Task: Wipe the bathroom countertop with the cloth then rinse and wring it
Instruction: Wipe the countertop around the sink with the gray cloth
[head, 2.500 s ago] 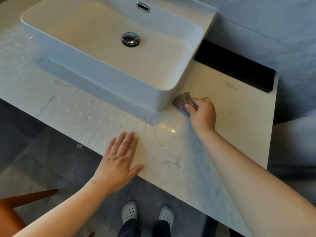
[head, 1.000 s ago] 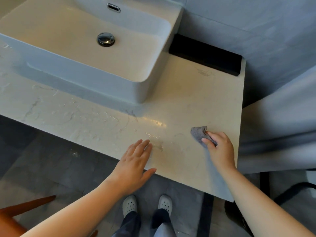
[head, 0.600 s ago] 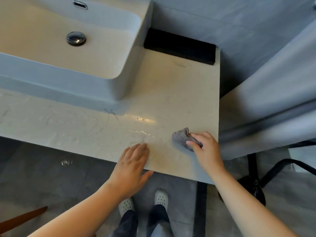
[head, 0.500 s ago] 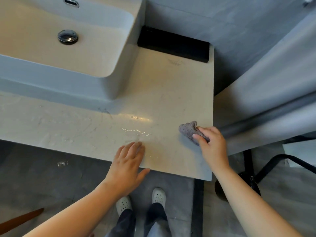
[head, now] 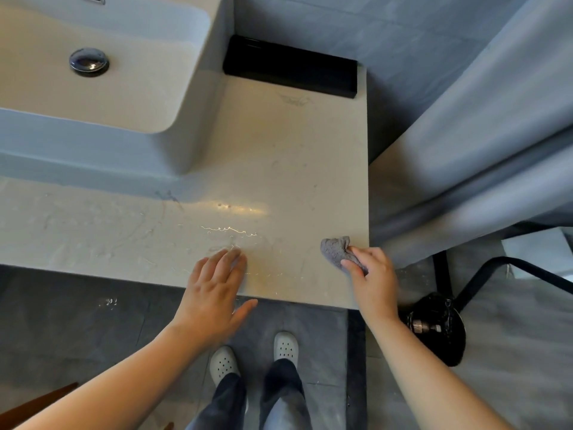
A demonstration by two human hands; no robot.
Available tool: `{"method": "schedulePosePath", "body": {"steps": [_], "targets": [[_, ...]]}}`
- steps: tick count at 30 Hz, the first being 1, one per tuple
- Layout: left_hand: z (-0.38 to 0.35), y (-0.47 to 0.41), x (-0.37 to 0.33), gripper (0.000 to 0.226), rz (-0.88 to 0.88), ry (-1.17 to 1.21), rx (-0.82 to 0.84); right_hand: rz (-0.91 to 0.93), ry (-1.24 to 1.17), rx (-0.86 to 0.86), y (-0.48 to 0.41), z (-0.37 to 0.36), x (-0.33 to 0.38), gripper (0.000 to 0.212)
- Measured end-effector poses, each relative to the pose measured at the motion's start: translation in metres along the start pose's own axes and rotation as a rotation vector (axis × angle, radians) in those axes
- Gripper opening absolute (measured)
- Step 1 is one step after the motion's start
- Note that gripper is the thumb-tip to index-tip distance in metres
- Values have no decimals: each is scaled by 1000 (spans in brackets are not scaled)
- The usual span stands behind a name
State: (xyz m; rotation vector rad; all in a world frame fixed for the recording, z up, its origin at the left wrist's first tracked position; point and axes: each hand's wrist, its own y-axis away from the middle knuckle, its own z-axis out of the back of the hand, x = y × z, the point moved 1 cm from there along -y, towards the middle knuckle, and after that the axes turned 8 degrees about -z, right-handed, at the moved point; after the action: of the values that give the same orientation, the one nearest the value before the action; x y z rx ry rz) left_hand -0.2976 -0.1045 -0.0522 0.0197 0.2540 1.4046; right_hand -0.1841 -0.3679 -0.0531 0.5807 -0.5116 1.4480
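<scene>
My right hand (head: 372, 280) grips a small bunched grey cloth (head: 335, 249) and presses it on the pale marble countertop (head: 288, 156), close to the counter's right edge and near its front corner. My left hand (head: 214, 290) lies flat on the front edge of the counter, fingers spread, holding nothing. Wet streaks glint on the stone between the two hands. The white rectangular basin (head: 102, 88) with its chrome drain plug (head: 89, 62) sits on the counter at the upper left.
A black block (head: 290, 68) lies along the back of the counter against the grey tiled wall. A grey curtain (head: 483, 144) hangs right of the counter. A black stand base (head: 437, 327) rests on the floor below it. My white shoes (head: 254, 356) stand on grey tiles.
My right hand has dragged the cloth from the basin's corner toward me, then right to the counter's right edge. My left hand stays flat on the front edge. The view has shifted right.
</scene>
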Motion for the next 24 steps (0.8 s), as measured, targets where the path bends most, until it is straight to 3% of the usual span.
{"method": "schedulePosePath", "body": {"steps": [12,18,24], "targets": [[-1,1,5,81,-54,-22,3,-28,13,-6,68,-1,2,29],[1,2,6,82,-51,-35,20,-79,-28,219,71,7,13,24],[1,2,5,82,-40,-5,6,-75,-94,-72,16,22,32,24]]}}
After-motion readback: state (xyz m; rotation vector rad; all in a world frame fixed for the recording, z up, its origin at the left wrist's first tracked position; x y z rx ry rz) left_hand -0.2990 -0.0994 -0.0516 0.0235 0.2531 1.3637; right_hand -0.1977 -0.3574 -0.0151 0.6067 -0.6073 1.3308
